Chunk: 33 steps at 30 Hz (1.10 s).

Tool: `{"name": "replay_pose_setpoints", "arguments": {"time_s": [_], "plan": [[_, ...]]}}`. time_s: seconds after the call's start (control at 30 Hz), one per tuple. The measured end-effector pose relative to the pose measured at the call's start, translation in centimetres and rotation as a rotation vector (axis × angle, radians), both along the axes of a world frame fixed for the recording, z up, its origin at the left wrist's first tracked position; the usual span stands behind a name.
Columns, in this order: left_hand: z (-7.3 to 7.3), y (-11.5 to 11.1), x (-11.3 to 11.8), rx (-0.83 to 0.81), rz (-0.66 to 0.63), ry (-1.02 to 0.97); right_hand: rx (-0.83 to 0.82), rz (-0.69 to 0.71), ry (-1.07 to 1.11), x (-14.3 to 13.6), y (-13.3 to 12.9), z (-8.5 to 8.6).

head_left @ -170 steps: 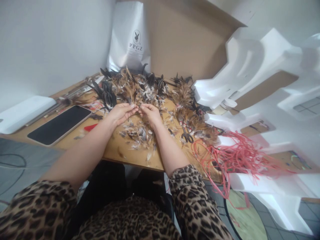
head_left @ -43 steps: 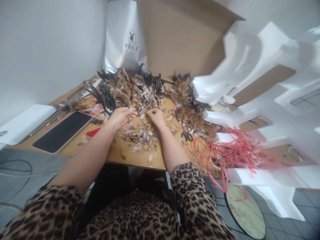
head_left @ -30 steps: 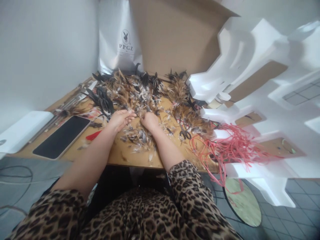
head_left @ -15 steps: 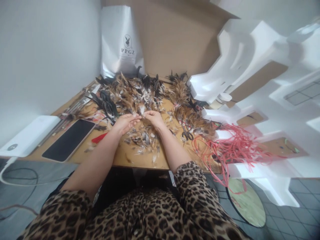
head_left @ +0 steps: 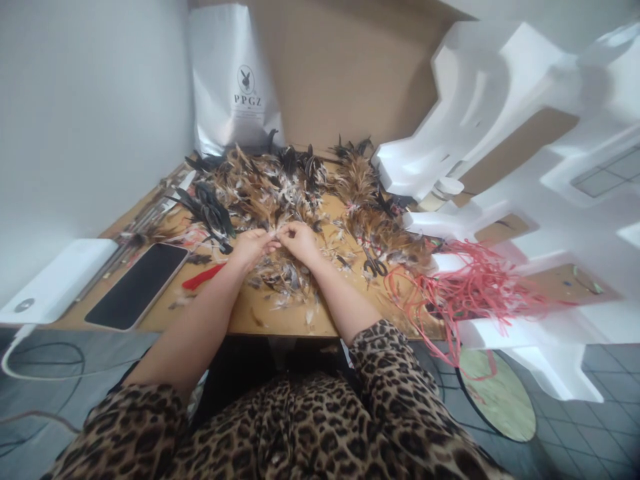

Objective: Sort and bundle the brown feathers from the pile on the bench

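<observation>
My left hand (head_left: 254, 248) and my right hand (head_left: 297, 239) meet fingertip to fingertip above the wooden table (head_left: 250, 319). Both are closed in a pinch on a small brown-and-white feather (head_left: 280, 222), whose lower end is hidden by the fingers. Just beyond them spreads a big heap of brown feathers (head_left: 250, 183). Black feathers (head_left: 207, 212) lie beside my left hand. Loose small feathers (head_left: 286, 280) are scattered below both hands. To the right of my right hand are scissors (head_left: 375, 267) with black handles.
At the left lie a phone (head_left: 137, 287), a white power bank (head_left: 60, 280) and a red item (head_left: 203, 276). A silver bag (head_left: 230, 87) stands behind. Pink strips (head_left: 465, 287) and white foam pieces (head_left: 575, 233) fill the right, with a round object (head_left: 500, 393) below.
My right hand has shifted slightly left and its fingers have curled closer over my left fingertips. The view has moved a little. The white feather tip between the hands shows less.
</observation>
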<state>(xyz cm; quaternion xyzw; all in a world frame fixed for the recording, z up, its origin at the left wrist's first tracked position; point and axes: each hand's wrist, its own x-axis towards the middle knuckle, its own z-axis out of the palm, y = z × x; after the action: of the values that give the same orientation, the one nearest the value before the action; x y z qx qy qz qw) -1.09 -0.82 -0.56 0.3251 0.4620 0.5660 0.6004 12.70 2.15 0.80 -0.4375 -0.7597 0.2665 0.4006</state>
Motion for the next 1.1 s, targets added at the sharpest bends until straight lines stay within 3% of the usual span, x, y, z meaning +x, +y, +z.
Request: {"name": "replay_pose_setpoints", "arguments": {"time_s": [0.07, 0.23, 0.37, 0.77, 1.1], "plan": [[-0.1, 0.1, 0.0, 0.011, 0.0, 0.011, -0.031, 0.001, 0.027, 0.0, 0.0, -0.1], [0.1, 0.0, -0.3, 0.029, -0.003, 0.03, -0.387, 0.093, 0.327, 0.2, 0.5, 0.0], [0.2, -0.2, -0.3, 0.025, -0.023, 0.025, -0.53, 0.088, 0.463, 0.6, 0.8, 0.1], [-0.1, -0.2, -0.6, 0.002, -0.167, -0.034, -0.58, 0.075, 0.617, -0.3, 0.0, 0.2], [0.3, -0.5, -0.8, 0.085, -0.206, 0.133, -0.606, 0.265, 0.569, 0.7, -0.2, 1.0]]}}
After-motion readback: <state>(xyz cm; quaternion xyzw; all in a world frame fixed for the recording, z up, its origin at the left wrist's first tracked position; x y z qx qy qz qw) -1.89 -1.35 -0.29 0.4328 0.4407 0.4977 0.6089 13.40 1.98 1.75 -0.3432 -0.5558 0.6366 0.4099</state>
